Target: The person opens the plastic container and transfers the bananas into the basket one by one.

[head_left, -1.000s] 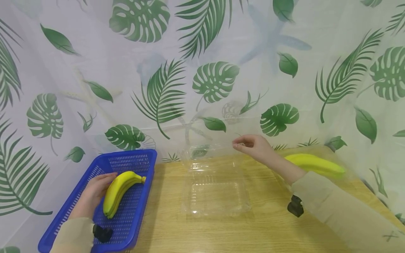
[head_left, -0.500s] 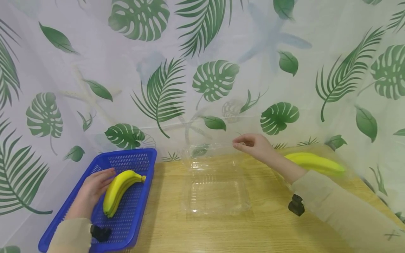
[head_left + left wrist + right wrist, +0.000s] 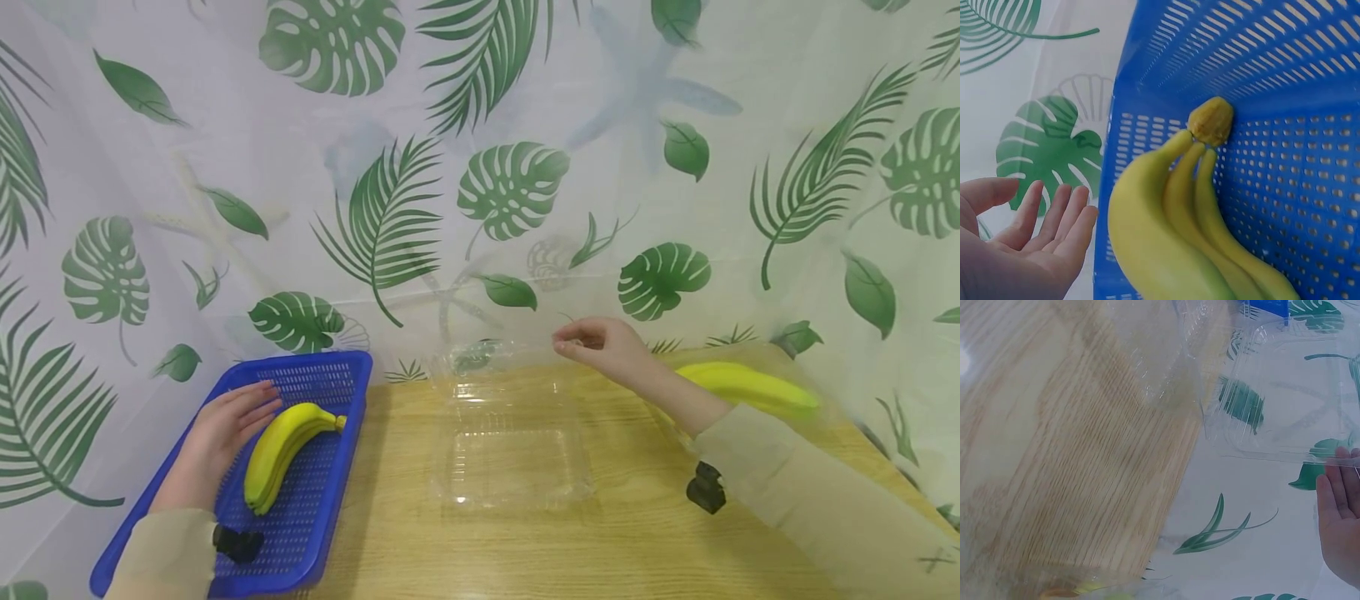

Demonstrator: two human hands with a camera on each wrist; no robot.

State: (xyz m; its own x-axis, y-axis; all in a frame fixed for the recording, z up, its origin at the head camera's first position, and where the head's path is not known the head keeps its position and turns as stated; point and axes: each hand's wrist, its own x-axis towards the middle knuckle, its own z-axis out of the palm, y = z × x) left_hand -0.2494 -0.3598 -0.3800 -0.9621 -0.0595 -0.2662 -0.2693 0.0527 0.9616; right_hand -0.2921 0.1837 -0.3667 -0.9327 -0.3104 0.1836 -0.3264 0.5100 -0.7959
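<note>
A bunch of bananas (image 3: pixel 281 458) lies in the blue plastic basket (image 3: pixel 341 500) at the left. My left hand (image 3: pixel 221 433) hovers at the basket's left side, next to the bunch, with fingers extended and nothing held. In the left wrist view that hand (image 3: pixel 1035 244) is apart from the bananas (image 3: pixel 1154 231), palm showing. A clear plastic clamshell box (image 3: pixel 510 475) stands on the table with its lid raised. My right hand (image 3: pixel 607 350) pinches the lid's upper right edge. Seen from the right wrist, the fingers of this hand (image 3: pixel 1341 519) meet the rim of the lid (image 3: pixel 1297 394).
Behind my right forearm lies a long yellow banana-shaped thing (image 3: pixel 750 387), seemingly in clear plastic. The wooden table (image 3: pixel 487 558) ends against a leaf-patterned curtain (image 3: pixel 480 208). Small black devices are strapped to both wrists.
My left hand has drawn slightly away from the bananas, up and left, and its fingers have spread and turned. The right hand and lid stay in place.
</note>
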